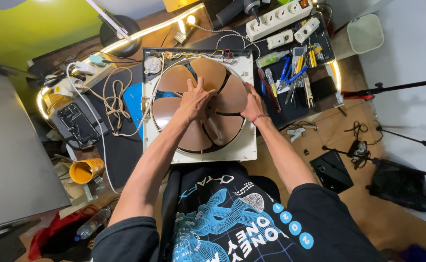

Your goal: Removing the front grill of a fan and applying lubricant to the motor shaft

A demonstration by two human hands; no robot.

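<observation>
Bare forearms reach over a cluttered desk [120, 155]: left hand [195, 99] pressing flat, fingers spread, right hand [253, 104] gripping one smooth brown plastic fan blade [232, 94], inside its square cream frame [208, 156].

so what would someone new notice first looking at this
The big brown fan blade in its square white frame fills the middle of the desk, with the left hand pressed on its hub and the right hand on its right edge. Next come the tray of tools to the right and the orange cup at the lower left.
</observation>
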